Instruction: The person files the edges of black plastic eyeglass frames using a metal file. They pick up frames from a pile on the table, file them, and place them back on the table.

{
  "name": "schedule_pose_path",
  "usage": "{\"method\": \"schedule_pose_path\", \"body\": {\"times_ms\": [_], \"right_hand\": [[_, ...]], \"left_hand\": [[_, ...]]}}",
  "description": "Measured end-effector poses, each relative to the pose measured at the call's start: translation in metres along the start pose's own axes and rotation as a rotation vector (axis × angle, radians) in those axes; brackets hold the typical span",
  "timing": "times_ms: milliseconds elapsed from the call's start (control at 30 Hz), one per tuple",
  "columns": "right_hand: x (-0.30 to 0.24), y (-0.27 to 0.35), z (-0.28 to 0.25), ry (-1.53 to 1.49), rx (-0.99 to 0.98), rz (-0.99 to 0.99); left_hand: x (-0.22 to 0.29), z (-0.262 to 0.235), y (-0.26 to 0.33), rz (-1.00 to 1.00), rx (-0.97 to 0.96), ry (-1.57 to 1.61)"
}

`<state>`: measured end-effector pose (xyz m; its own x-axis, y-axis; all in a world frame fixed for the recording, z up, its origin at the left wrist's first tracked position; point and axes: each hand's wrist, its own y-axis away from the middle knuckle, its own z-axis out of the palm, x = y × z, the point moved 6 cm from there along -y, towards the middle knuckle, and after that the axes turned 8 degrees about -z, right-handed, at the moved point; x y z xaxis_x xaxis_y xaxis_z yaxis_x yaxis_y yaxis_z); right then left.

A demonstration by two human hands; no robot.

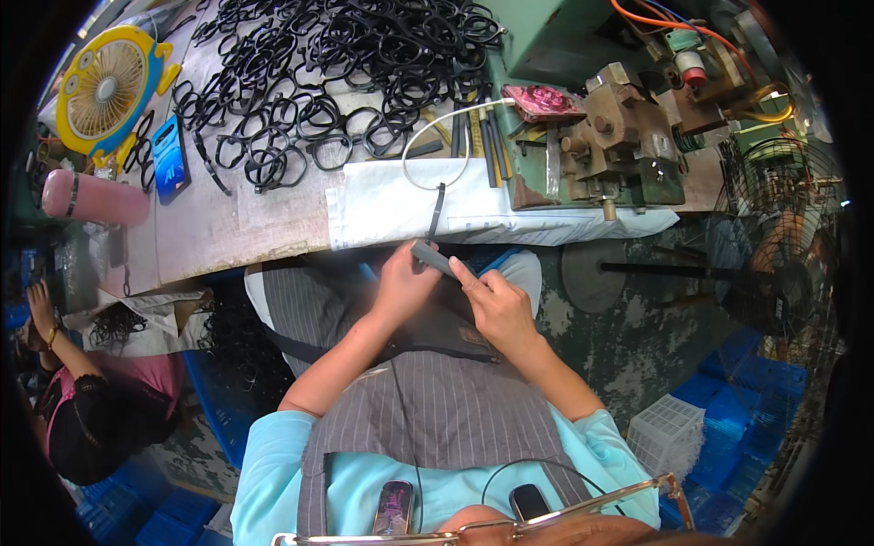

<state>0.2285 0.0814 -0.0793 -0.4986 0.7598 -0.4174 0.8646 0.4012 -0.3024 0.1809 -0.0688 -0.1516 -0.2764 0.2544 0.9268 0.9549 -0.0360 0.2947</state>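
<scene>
In front of my lap, at the table's near edge, my left hand is closed round a slim black glasses piece. Its narrow end stands up past my fingers over a white cloth; the rest is hidden in the grip. My right hand pinches a flat grey bar that looks like a file or sanding stick. The bar slants across the left fingertips. Whether it touches the black piece cannot be made out.
Black glasses frames are heaped on the table. A yellow-blue fan, blue phone and pink bottle stand left. Right are a metal machine, pink-cased phone and caged fan. Another person's arm shows left.
</scene>
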Motion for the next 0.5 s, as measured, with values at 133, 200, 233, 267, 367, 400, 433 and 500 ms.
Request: {"method": "schedule_pose_path", "body": {"times_ms": [133,200,233,267,367,400,433,500], "right_hand": [[0.003,0.001,0.004,0.01,-0.07,0.021],[0.003,0.004,0.004,0.059,-0.16,0.044],[0.001,0.005,0.004,0.012,-0.192,0.031],[-0.001,0.007,0.003,-0.019,-0.222,0.032],[-0.007,0.013,-0.003,-0.078,-0.275,0.034],[-0.008,0.015,-0.005,-0.092,-0.289,0.036],[-0.008,0.015,-0.006,-0.091,-0.295,0.031],[-0.007,0.013,-0.005,-0.081,-0.313,0.021]], "left_hand": [[0.002,0.001,-0.006,-0.001,0.056,-0.103],[0.003,0.003,-0.008,0.05,0.102,-0.141],[0.002,0.004,-0.008,0.061,0.12,-0.155],[0.003,0.004,-0.007,0.099,0.142,-0.152],[0.003,0.004,-0.007,0.137,0.163,-0.178],[0.003,0.004,-0.007,0.136,0.158,-0.202],[0.002,0.004,-0.008,0.133,0.156,-0.226],[0.0,0.006,-0.008,0.109,0.145,-0.284]]}}
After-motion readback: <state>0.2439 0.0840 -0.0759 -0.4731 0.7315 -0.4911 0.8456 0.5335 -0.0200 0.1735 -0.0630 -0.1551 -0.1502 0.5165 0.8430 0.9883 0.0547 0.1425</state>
